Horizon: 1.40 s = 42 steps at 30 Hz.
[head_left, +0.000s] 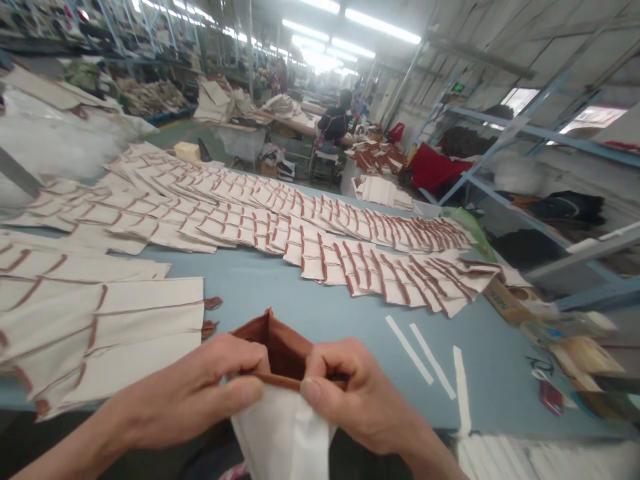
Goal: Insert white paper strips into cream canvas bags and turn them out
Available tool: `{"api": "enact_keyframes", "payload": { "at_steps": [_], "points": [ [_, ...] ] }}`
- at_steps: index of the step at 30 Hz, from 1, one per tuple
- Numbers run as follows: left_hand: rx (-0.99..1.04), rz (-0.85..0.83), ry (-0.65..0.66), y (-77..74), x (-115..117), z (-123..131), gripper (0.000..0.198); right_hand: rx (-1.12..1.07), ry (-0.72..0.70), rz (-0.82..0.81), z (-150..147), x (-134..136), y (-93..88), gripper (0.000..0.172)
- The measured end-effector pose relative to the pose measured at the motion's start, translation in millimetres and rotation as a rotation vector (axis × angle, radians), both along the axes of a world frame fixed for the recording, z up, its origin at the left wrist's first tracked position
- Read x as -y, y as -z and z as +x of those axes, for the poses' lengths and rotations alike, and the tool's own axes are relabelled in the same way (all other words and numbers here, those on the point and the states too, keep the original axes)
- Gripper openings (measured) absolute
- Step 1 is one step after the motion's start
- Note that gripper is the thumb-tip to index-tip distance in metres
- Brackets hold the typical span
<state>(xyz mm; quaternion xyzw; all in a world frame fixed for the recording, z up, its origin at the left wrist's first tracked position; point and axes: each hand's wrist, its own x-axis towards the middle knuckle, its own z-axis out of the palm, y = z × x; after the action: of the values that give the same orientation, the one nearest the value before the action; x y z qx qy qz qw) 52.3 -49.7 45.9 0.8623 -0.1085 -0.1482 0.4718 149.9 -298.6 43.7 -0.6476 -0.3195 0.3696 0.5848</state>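
Between my hands is a white fabric bag (280, 427) with a brown lining and rim, its mouth spread apart and facing up. My left hand (215, 380) pinches the left part of the rim, thumb outside and fingers inside. On the right part of the same rim, my right hand (350, 393) grips with its thumb on the white outer side and fingers curled inward. The brown inside shows between them; the bag's lower end runs out of the picture. Left of my hands lie cream fabric pieces (150, 307) with brown edging, stacked overlapping on the blue table (240, 280).
Long overlapping rows of cream, brown-edged pieces (250, 220) cross the table. White strips (410, 350) lie at right, near a small red object (551, 398) and a cardboard box (505, 300). A blue metal rack (500, 143) stands at right. Farther back, a person (335, 123) sits.
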Motion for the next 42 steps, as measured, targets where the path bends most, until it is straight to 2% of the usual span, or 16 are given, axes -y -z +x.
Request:
{"api": "enact_keyframes", "payload": {
  "at_steps": [3, 5, 7, 11, 13, 19, 26, 30, 34, 38, 40, 42],
  "points": [
    [0.034, -0.04, -0.076, 10.1, -9, 4, 0.056, 0.168, 0.056, -0.011, 14, 17, -5.7, 0.049],
    [0.029, -0.018, -0.093, 13.6, -12, 6, 0.058, 0.25, 0.079, -0.057, 26, 25, -0.1, 0.046],
    [0.019, -0.017, -0.056, 12.2, -12, 9, 0.054, 0.298, 0.107, -0.102, 36, 28, 12.5, 0.046],
    [-0.02, -0.035, 0.029, 6.6, -5, 20, 0.025, 0.301, 0.146, -0.144, 47, 26, 43.3, 0.052],
    [-0.045, -0.041, 0.046, 8.1, 0, 26, 0.018, 0.288, 0.152, -0.152, 49, 23, 54.7, 0.054],
    [-0.143, -0.185, 0.045, 17.4, 5, 35, 0.022, 0.247, 0.17, -0.143, 49, 17, 71.3, 0.054],
    [-0.198, -0.231, 0.013, 25.8, 5, 35, 0.025, 0.205, 0.166, -0.132, 47, 7, 80.7, 0.049],
    [-0.21, -0.232, -0.025, 27.2, 6, 29, 0.023, 0.215, 0.157, -0.128, 46, 3, 82.5, 0.046],
    [-0.216, -0.231, -0.061, 21.5, 10, 25, 0.022, 0.244, 0.145, -0.12, 44, 1, 77.4, 0.042],
    [-0.198, -0.218, -0.105, 11.3, 17, 19, 0.019, 0.298, 0.118, -0.086, 34, 0, 54.3, 0.026],
    [-0.174, -0.199, -0.117, 8.5, 20, 14, 0.017, 0.377, 0.087, -0.055, 24, -1, 39.0, 0.016],
    [-0.125, -0.184, -0.123, 9.5, 22, 8, 0.019, 0.498, 0.054, -0.02, 12, -4, 26.3, 0.014]
  ]
}}
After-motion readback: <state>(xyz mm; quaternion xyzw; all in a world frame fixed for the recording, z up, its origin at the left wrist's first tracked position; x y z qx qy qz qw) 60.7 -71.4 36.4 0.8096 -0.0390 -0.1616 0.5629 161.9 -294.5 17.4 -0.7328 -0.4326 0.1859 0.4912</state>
